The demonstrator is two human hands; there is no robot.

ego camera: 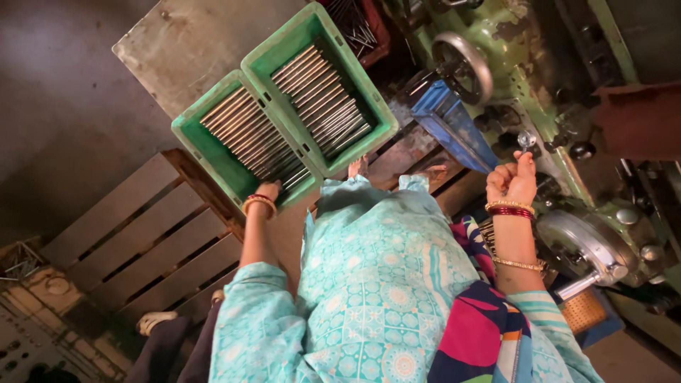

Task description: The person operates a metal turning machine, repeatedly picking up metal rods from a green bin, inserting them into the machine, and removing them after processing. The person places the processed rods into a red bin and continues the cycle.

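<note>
Two green plastic crates stand side by side, each holding several long metal rods. My left hand (268, 190) reaches down into the nearer green crate (190, 136), its fingers among the metal rods (252, 138); the grip is hidden. My right hand (512, 181) is raised beside a green lathe-like machine (546, 106), fingers closed on a small silver handle (526, 139). The second green crate (369, 99) lies just beyond the first. Bangles ring both wrists.
A wooden pallet (135, 241) lies at the left. A blue tray (454, 128) sits between the crates and the machine. A silver handwheel (464, 64) and a round chrome dial (578, 241) stick out from the machine. A grey metal plate (184, 42) lies beyond the crates.
</note>
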